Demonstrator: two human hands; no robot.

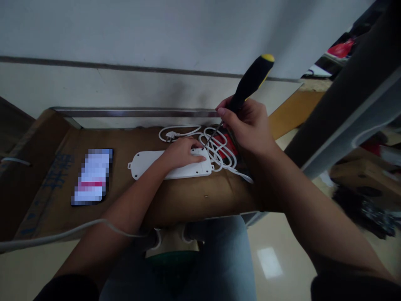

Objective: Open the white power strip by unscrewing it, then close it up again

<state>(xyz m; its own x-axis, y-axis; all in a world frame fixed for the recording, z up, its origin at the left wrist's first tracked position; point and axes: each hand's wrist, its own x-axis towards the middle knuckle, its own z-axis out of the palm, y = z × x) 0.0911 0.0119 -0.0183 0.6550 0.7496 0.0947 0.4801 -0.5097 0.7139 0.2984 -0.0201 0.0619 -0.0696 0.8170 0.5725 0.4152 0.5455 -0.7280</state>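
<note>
White case: The long white plastic case (150, 161) is lying flat in the middle of the brown cardboard (175, 200), its length running from left to right. It is having rounded corners, a small loop at each end and small dark holes near the edges.
Left hand: The left hand (183, 154) is resting across the case, right of its middle, and is hiding this part. Its thumb and index finger are standing apart on the case, near the tip of the tool.
Right hand: The right hand (247, 121) is pinching the screwdriver (253, 79) low on its black and yellow handle.
Screwdriver tip: It is pointing down to the left and reaching a hole at the far edge, near the right end.
White cable: The cable (230, 156) is lying in loose loops beyond and beside the right end, partly covering a red object (228, 144).
Plug: The plug (172, 135) is lying just beyond the case.
Small piece: A tiny piece (206, 196) is lying on the near side; its kind is too small to tell.
Phone: The phone (92, 177) is lying at left, its screen showing only blurred blocks.
Near left: Another white cord (78, 228) is passing over the left forearm.
</note>
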